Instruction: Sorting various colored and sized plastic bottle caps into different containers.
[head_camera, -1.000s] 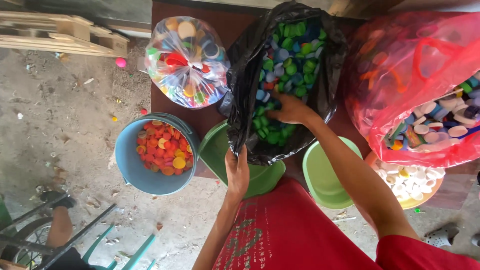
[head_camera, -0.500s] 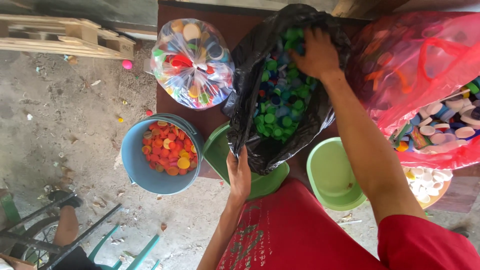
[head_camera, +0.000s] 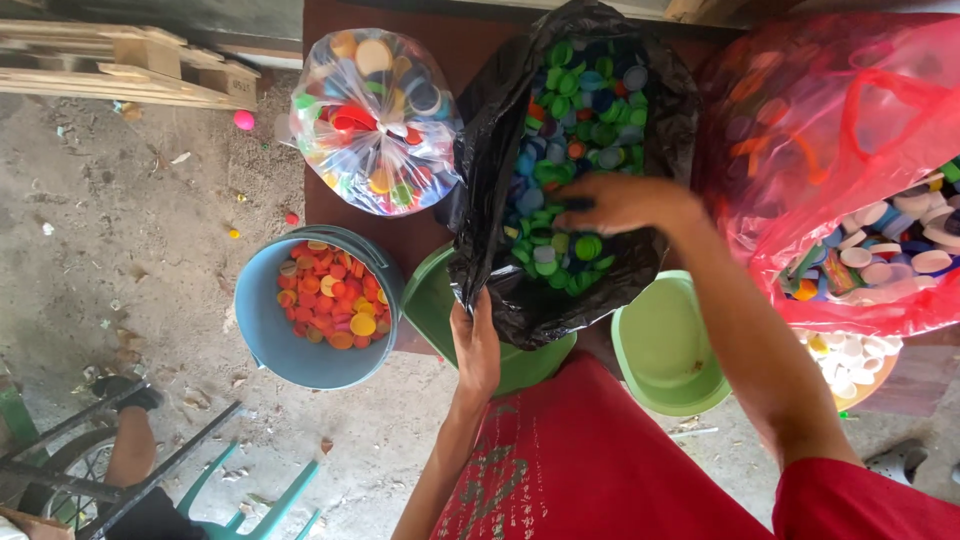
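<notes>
Black bag (head_camera: 495, 170) mouth faces up; left hand (head_camera: 476, 345) grips rim.

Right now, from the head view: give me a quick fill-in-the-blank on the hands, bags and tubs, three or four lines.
1. The left hand grips the rim of the ____ plastic bag of bottle caps.
2. The right hand reaches into that bag, over mostly blue and ____ caps.
3. The round blue plastic bucket holds mostly ____ and orange caps.
4. The knotted clear plastic bag lies to the ____ of the black one.

Missing: black; green; red; left
</notes>
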